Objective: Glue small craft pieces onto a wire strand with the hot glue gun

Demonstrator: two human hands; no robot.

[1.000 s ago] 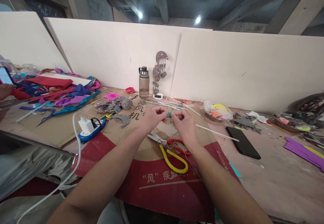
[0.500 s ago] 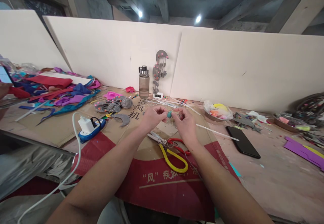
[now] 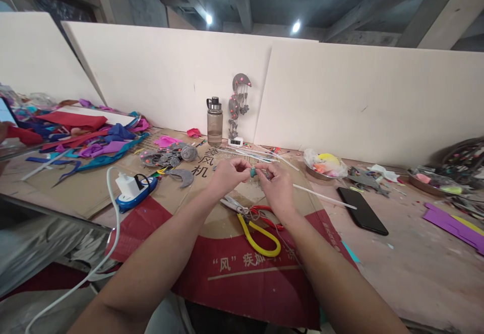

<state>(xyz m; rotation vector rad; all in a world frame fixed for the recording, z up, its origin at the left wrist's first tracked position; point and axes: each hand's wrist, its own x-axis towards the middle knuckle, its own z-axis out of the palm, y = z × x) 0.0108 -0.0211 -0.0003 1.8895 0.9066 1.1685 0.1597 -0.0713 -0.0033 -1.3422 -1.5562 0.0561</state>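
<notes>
My left hand (image 3: 231, 175) and my right hand (image 3: 277, 185) meet above the cardboard, fingertips pinched on a small green piece (image 3: 253, 172) between them. What the piece is cannot be made out; the fingers cover most of it. Just below my hands lie yellow-handled scissors (image 3: 260, 238) and a red-handled tool (image 3: 266, 213), with thin grey string tangled around them. Left of my hands, a grey felt crescent (image 3: 182, 177) rests on the cardboard sheet (image 3: 242, 273). Behind it are grey felt pieces with pink dots (image 3: 161, 156) and a ball of grey yarn (image 3: 189, 152).
A water bottle (image 3: 215, 122) stands at the back beside a grey hanging felt ornament (image 3: 240, 102). On the right are a black phone (image 3: 363, 210), a white stick (image 3: 325, 196) and a bowl (image 3: 325, 173). Leftward sit a blue power strip (image 3: 138, 198) and coloured cloth scraps (image 3: 94, 132).
The fingers of my right hand have closed further over the green piece, so less of it shows. Both hands stay in nearly the same place.
</notes>
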